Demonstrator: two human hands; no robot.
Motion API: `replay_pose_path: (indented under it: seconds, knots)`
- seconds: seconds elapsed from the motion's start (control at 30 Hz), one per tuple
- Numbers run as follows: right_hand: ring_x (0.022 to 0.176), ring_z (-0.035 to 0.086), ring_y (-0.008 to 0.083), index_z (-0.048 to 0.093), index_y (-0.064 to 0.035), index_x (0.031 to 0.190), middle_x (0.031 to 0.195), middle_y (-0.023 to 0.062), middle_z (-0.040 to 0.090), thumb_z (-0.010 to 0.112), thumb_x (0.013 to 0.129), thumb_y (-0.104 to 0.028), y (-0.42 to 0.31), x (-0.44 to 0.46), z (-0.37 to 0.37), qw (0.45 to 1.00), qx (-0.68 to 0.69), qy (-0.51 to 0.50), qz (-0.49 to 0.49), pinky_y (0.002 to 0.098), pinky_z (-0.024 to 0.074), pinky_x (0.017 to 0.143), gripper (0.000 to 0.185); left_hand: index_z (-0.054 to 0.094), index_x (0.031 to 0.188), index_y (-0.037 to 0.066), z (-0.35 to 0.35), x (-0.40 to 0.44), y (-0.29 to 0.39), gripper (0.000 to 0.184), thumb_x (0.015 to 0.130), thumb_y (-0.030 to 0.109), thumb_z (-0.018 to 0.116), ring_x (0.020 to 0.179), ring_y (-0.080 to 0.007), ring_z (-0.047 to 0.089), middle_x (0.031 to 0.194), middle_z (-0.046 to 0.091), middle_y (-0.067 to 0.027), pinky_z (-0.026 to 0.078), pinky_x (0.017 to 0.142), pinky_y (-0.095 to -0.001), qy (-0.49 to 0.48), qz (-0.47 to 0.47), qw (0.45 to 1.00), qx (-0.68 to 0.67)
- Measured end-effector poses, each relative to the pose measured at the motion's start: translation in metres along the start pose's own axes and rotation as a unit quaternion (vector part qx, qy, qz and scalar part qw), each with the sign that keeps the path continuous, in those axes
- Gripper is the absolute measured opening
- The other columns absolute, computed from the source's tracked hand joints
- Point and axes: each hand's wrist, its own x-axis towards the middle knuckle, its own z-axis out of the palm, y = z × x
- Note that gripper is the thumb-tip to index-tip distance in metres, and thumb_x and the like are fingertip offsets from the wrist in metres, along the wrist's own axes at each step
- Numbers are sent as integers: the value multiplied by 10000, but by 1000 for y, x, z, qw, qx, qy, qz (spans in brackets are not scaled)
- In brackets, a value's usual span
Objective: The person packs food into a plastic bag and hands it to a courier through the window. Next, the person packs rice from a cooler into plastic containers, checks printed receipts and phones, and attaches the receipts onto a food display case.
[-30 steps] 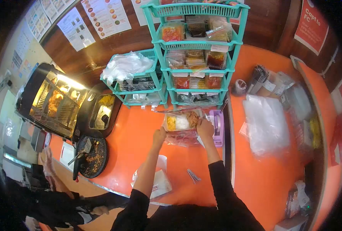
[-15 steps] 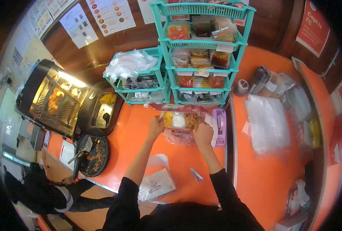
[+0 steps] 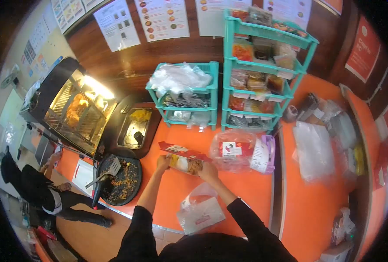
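A red-lidded paper food box (image 3: 184, 163) is held above the orange counter, its lid raised at the back. White rice, something yellow and brown fried pieces show inside. My left hand (image 3: 163, 162) is closed on its left end. My right hand (image 3: 209, 172) grips the right end. Right of the box, a clear plastic bag (image 3: 218, 143) contains a red box (image 3: 237, 149) with a white label. A receipt (image 3: 259, 156) leans against a purple object (image 3: 269, 153) beside it. Closer to me lies another plastic bag (image 3: 201, 215) with a white printed item.
Teal racks (image 3: 223, 78) of sauce packets and bags stand behind. A lit food warmer (image 3: 77, 109), a metal tray (image 3: 135, 126) and a black stone mortar (image 3: 120, 181) with a spatula (image 3: 108, 171) occupy the left. A person in black (image 3: 50, 192) stands at far left.
The view has turned left. Both hands have carried the food box left, away from the bagged red box, which now shows fully. The front plastic bag appears farther right in view.
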Motion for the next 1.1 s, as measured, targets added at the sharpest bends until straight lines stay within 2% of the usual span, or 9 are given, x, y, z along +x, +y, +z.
replay_pose_path:
  seconds: [0.13, 0.27, 0.33, 0.4, 0.57, 0.73, 0.93, 1.0, 1.1]
  knots:
    - [762, 651, 368, 673, 19, 855, 801, 235, 663, 589, 777, -224, -3, 0, 27, 988, 35, -138, -59, 443, 511, 706, 269, 623, 1106, 1, 14, 19, -19, 344, 938, 292, 547, 830, -269, 645, 943, 630, -170, 525, 739, -363, 92, 150, 983, -47]
    - [647, 655, 293, 667, -25, 932, 720, 162, 664, 494, 849, -109, -77, -19, -27, 923, 174, -330, -98, 409, 513, 620, 210, 327, 1416, 59, 18, -23, 12, 617, 907, 298, 579, 1241, -288, 368, 1258, 341, -157, 397, 978, -378, 69, 217, 931, -285]
    - [669, 659, 297, 667, -63, 995, 741, 121, 673, 494, 849, -69, -103, -5, -58, 955, 163, -243, -51, 391, 518, 642, 227, 334, 1406, 51, 32, -57, 10, 630, 887, 282, 607, 1266, -309, 357, 1314, 330, -176, 390, 988, -396, 27, 314, 943, -107]
    - [823, 659, 299, 652, -97, 1057, 956, 95, 669, 546, 820, -82, -99, 32, -65, 972, -49, 18, -231, 395, 527, 684, 260, 390, 1369, 60, 38, -101, 23, 598, 844, 182, 649, 1200, -304, 467, 1322, 408, -194, 428, 942, -392, 76, 400, 912, 39]
    - [1062, 569, 285, 641, -195, 1081, 1312, 76, 480, 674, 695, -160, -73, 100, -59, 891, -193, 56, -407, 451, 509, 717, 388, 574, 1195, 76, 39, -136, 30, 431, 778, -13, 636, 964, -295, 621, 1147, 599, -156, 491, 806, -361, 35, 388, 920, -55]
    - [911, 633, 308, 662, -175, 937, 1033, 108, 640, 777, 618, -270, -35, 68, -79, 940, -232, -193, -156, 448, 505, 721, 352, 660, 1014, 64, -8, -150, -9, 287, 769, -76, 610, 833, -299, 651, 1064, 638, -127, 515, 709, -335, 103, 373, 922, -16]
    - [952, 617, 342, 642, -48, 928, 1011, 180, 633, 830, 608, -369, -15, 45, -11, 994, 2, 1, -105, 478, 478, 788, 491, 599, 1054, 26, -4, -139, -3, 302, 766, -60, 629, 878, -318, 598, 965, 588, -137, 475, 765, -380, 232, 243, 923, -187]
    - [1094, 547, 368, 620, -12, 958, 1166, 214, 566, 833, 625, -413, -2, 40, 28, 982, -51, 181, -29, 519, 430, 870, 564, 562, 1050, -21, 16, -122, 3, 264, 794, -15, 626, 1032, -367, 491, 1003, 531, -172, 390, 900, -440, 504, 182, 842, -55]
    - [1151, 503, 383, 619, -8, 1014, 1221, 213, 527, 785, 705, -417, -7, 31, 35, 978, -69, 196, -3, 538, 411, 900, 539, 579, 997, -77, 29, -122, 0, 270, 892, 170, 554, 1064, -412, 429, 1030, 511, -238, 345, 923, -493, 412, 135, 894, 115]
